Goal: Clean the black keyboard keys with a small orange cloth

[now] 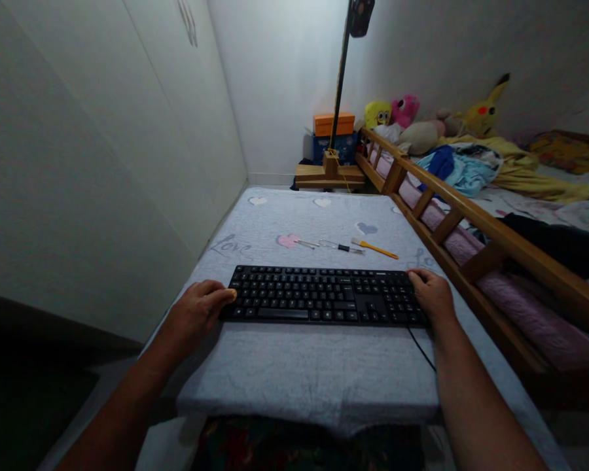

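Note:
A black keyboard lies crosswise over the cloth-covered table, its keys facing up. My left hand grips its left end, thumb on top at the edge. At the opposite end my right hand holds the right edge near the number keys. A black cable runs from the front right side past my right wrist. Behind the keyboard lie cotton swabs, a metal tool with a black grip and a brush with a yellow handle.
A wooden bed rail runs along the right side, with clothes and plush toys beyond. White cabinet doors stand at the left. Past the table's far edge are a wooden lamp base and an orange box.

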The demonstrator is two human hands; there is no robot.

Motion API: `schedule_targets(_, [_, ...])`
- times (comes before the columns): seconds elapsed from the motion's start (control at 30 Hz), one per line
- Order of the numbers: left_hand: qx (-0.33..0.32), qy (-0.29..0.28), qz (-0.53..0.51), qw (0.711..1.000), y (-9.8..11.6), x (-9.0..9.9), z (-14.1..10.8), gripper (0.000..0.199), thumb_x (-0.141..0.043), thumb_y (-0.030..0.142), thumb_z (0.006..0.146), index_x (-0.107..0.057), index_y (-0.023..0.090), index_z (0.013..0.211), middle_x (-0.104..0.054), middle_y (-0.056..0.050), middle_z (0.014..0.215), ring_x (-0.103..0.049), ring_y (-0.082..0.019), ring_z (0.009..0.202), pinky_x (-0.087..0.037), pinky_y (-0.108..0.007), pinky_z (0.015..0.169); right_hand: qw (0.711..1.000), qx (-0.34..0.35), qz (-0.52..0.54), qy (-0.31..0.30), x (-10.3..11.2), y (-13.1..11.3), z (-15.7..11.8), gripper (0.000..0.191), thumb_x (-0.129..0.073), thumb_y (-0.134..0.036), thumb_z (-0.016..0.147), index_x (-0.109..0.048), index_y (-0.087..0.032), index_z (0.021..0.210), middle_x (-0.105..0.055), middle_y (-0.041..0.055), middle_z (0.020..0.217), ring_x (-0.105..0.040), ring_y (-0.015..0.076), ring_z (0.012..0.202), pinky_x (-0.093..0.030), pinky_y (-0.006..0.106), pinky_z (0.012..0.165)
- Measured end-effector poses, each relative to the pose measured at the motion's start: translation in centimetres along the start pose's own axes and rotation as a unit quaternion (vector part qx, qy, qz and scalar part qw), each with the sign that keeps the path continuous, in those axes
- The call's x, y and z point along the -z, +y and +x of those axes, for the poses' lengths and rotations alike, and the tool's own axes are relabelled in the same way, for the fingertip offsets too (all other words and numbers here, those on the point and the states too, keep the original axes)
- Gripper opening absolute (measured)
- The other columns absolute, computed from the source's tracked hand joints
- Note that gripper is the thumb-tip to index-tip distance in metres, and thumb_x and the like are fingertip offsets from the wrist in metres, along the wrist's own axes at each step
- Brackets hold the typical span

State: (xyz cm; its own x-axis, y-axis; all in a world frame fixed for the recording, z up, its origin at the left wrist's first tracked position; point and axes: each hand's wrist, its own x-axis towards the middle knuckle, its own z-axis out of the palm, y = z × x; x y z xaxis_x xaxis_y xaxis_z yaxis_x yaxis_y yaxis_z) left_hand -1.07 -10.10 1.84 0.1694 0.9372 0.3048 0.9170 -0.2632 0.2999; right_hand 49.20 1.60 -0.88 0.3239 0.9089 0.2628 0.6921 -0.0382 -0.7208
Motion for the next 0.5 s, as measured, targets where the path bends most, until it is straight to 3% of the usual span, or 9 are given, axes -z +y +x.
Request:
schedule_targets(0.23, [0.066,0.013,0.085,0.994,-1.7,1.2,-1.3,0.031,-0.046,0.031,0.087,-0.076,0.023,0.091,-0.07,-0.01,0.095,-0.059,-0.026,0.086,-0.05,-0.038,0.076,1.0,0.008,-0.001,0.008,0.0,0.0,0.2,0.033,-0.052,-0.045,0.067,-0.075,-0.021,0.072,-0.076,0.0069,0.075,-0.067,0.0269,0.076,-0.049,0.035,0.071])
schedule_targets(0.37, [0.048,0.057,0.039,0.996,-0.1,1.0,-0.4,0.032,-0.046,0.032,0.091,-0.076,0.022,0.097,-0.07,-0.01,0.099,-0.06,-0.026,0.091,-0.05,-0.041,0.084,1.0,0.009,0.003,0.014,0.0,-0.1,0.1,0.032,-0.053,-0.044,0.066,-0.075,-0.021,0.07,-0.075,0.0066,0.073,-0.067,0.0262,0.074,-0.049,0.034,0.069])
schedule_targets(0.5, [0.006,0.049,-0.029,0.998,2.0,-0.2,1.5,0.03,-0.049,0.034,0.091,-0.075,0.022,0.098,-0.069,-0.008,0.097,-0.061,-0.024,0.092,-0.051,-0.037,0.086,1.0,0.001,-0.007,0.011,0.0,-0.1,0.0,0.034,-0.053,-0.045,0.067,-0.075,-0.02,0.072,-0.075,0.0073,0.074,-0.066,0.0267,0.075,-0.049,0.035,0.07])
